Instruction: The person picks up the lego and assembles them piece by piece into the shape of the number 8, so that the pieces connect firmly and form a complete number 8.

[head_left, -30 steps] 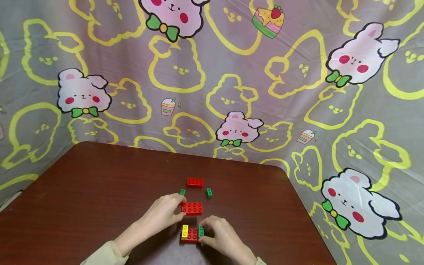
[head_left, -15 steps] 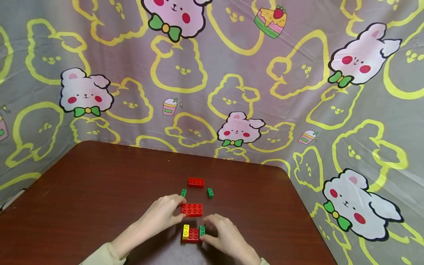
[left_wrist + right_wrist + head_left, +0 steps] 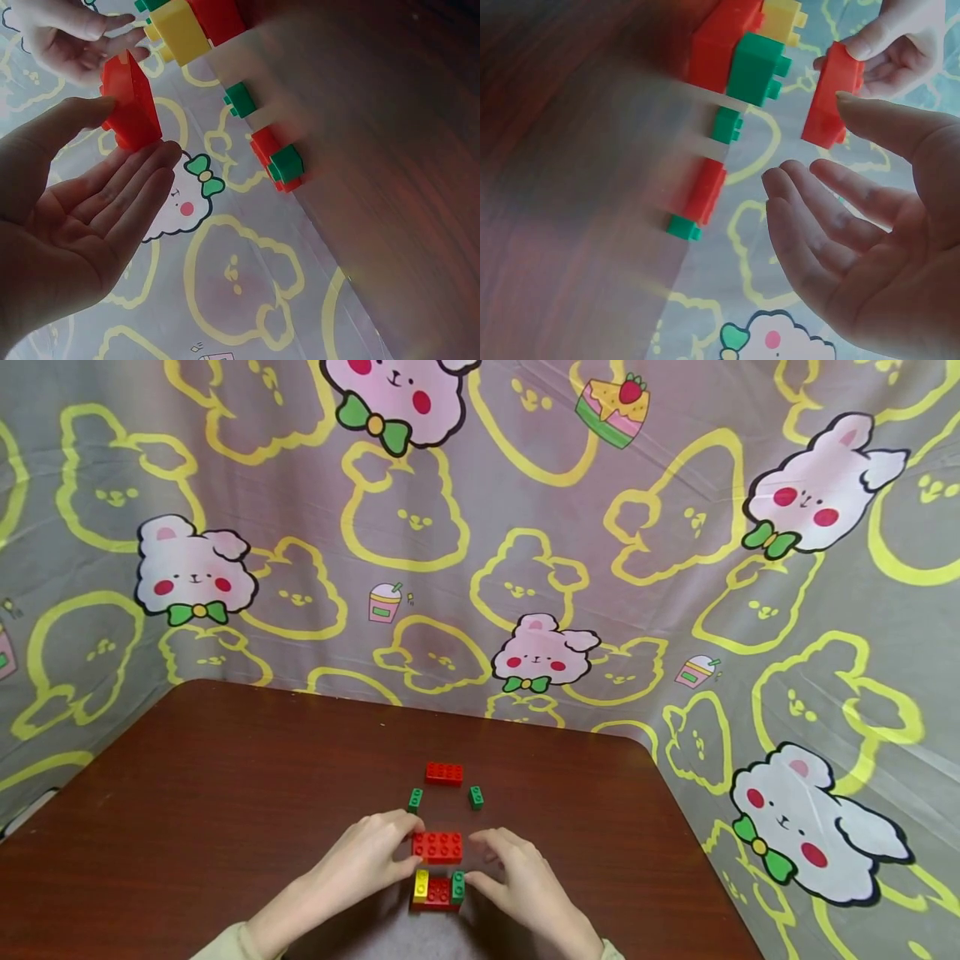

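My left hand pinches one end of a red toy building brick between thumb and fingers, above the table. In the left wrist view that brick is raised off the tabletop. Just nearer to me stands a small build: a red base brick with a yellow brick on its left end and a green brick on its right end. My right hand is open beside the held brick's right end, fingers spread and loosely bent. The right wrist view shows nothing in its palm.
Farther back on the brown table lie another red brick, a small green brick on the left and a second small green brick on the right. A patterned curtain hangs behind the table.
My right hand has left the green brick on the build and moved up toward the held red brick. My left hand has brought that brick slightly nearer to me.
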### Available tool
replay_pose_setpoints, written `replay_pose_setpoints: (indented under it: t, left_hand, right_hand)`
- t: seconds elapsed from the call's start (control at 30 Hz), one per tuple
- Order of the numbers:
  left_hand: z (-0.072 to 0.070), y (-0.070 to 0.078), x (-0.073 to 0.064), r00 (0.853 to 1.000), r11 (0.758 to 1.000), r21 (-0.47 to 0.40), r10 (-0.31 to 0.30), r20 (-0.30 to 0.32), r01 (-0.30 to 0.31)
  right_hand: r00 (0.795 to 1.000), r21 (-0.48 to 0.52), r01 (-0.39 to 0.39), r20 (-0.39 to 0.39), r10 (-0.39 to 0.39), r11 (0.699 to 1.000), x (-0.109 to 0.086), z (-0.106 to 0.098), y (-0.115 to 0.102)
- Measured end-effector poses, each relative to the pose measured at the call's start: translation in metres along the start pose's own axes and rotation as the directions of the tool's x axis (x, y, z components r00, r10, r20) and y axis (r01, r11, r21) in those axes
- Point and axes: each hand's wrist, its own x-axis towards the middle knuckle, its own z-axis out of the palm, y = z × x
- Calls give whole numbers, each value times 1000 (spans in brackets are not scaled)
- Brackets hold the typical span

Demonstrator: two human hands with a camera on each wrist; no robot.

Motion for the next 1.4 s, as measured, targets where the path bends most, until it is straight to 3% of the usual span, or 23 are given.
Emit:
replay_pose_setpoints:
  t: [0.3,0.7,1.07,1.4]
  left_hand:
    - [2,5,-5,999,999,-16,41,-12,-41]
    - [2,8,-6,998,997,-75,27,55,-23]
    - [4,8,-9,998,995,-91,37,55,-32]
    - [6,8,-11,994,993,-112,31,101,-20]
  right_hand:
    - [1000,48,23,6,-23,999,0,-2,-4]
    - [994,68,101,-39,-99,993,-1,-1,-10]
    - [990,72,142,-34,-140,987,0,3,-10]
    - [990,65,141,-11,-141,988,0,5,-9]
